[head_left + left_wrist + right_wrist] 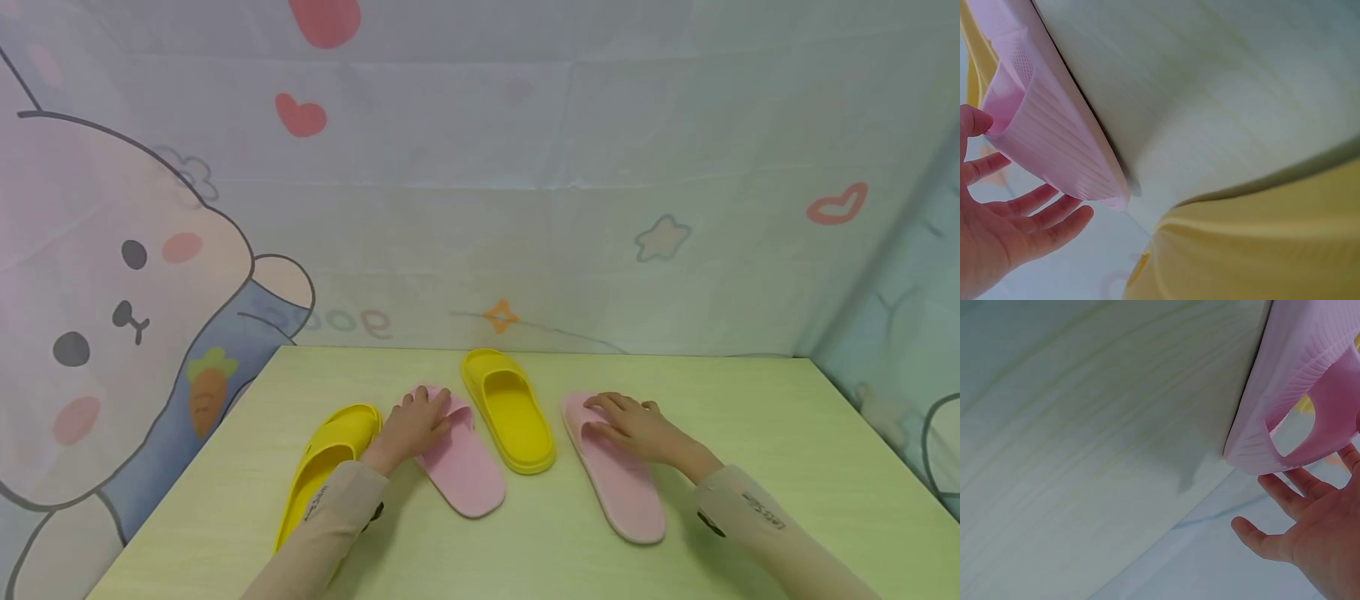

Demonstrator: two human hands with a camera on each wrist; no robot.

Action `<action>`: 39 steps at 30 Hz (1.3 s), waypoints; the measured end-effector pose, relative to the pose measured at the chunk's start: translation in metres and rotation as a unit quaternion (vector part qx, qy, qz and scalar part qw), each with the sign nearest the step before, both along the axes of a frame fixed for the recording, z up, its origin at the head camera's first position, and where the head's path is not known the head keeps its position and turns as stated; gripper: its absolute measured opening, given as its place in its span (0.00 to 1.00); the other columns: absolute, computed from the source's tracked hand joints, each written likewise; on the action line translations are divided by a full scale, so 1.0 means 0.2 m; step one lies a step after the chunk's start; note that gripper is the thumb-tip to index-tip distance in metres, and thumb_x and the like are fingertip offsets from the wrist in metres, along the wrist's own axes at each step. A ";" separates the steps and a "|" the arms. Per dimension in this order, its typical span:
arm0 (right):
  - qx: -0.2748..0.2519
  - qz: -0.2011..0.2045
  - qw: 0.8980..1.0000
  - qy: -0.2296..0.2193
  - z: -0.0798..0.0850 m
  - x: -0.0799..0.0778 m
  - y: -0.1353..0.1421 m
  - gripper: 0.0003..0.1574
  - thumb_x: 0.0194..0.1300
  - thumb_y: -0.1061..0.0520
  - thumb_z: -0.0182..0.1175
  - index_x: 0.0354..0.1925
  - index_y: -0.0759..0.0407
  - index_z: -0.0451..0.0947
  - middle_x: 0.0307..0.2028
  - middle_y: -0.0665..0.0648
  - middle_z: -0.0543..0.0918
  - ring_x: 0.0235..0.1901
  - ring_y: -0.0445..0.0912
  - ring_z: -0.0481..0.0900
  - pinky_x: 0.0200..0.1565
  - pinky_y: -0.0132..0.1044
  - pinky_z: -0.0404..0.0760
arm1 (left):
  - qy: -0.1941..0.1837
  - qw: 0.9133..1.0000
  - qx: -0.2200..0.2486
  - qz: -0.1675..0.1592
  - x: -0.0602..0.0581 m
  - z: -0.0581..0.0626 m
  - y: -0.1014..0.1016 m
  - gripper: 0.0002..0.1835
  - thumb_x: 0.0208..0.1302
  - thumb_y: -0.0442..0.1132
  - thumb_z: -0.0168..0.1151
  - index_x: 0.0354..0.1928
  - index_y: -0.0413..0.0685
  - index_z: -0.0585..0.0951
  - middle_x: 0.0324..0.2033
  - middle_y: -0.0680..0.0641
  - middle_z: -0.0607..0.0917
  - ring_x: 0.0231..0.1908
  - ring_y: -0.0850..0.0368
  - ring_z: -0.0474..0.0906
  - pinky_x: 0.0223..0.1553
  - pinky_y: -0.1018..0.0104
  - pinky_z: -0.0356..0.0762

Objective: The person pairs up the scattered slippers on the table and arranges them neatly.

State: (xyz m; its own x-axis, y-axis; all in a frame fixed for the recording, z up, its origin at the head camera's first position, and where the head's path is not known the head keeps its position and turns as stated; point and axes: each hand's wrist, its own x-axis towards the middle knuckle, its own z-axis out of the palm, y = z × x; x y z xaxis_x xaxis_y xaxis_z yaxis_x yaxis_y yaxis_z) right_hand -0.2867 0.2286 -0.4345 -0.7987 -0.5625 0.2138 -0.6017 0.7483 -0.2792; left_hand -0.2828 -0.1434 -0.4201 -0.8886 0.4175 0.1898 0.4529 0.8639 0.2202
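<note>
Two pink slippers lie sole down on the table, heels toward me. My left hand [412, 427] reaches over the strap of the left pink slipper [467, 475]. In the left wrist view its thumb meets the rim of the strap [1054, 131], and the other fingers spread fairly straight along the front of it. Over the toe end of the right pink slipper [626, 496] is my right hand [637, 427]. Its extended fingers [1285, 494] are right at the strap's edge in the right wrist view, where the thumb is mostly cut off.
One yellow slipper [525, 429] lies between the pink pair, nearer the back edge. Another yellow slipper [352, 429] sits at the left, partly behind my left forearm. The pale green table [780, 442] ends at a printed cloth backdrop [480, 208].
</note>
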 end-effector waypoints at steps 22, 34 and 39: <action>-0.004 -0.001 1.000 -0.004 0.01 0.04 0.06 0.19 0.77 0.51 0.55 0.60 0.58 0.74 0.60 0.66 0.78 0.61 0.63 0.75 0.49 0.66 0.70 | 0.041 0.997 0.007 -0.067 0.06 0.02 0.04 0.09 0.73 0.42 0.62 0.46 0.48 0.74 0.38 0.38 0.75 0.37 0.41 0.71 0.35 0.50 0.74; -0.009 -0.006 1.000 -0.012 0.01 0.05 0.07 0.21 0.77 0.51 0.55 0.62 0.59 0.74 0.61 0.68 0.77 0.62 0.65 0.74 0.51 0.68 0.68 | 0.095 0.991 0.002 -0.098 0.09 0.05 0.08 0.11 0.72 0.46 0.62 0.46 0.50 0.74 0.37 0.42 0.73 0.37 0.46 0.70 0.35 0.57 0.68; -0.006 -0.006 1.000 -0.015 0.02 0.05 0.08 0.21 0.77 0.52 0.54 0.62 0.59 0.73 0.62 0.67 0.77 0.63 0.65 0.74 0.51 0.69 0.68 | 0.122 0.986 -0.014 -0.115 0.11 0.07 0.11 0.11 0.72 0.45 0.62 0.48 0.49 0.74 0.37 0.42 0.73 0.37 0.45 0.70 0.35 0.55 0.70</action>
State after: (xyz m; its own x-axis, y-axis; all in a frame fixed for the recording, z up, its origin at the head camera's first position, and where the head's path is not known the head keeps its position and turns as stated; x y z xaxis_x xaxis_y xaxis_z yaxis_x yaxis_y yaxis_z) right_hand -0.2759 0.2445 -0.4311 -0.8118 -0.5498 0.1967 -0.5835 0.7519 -0.3067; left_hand -0.2615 -0.1217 -0.4054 -0.6997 0.6106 0.3711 0.6738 0.7366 0.0586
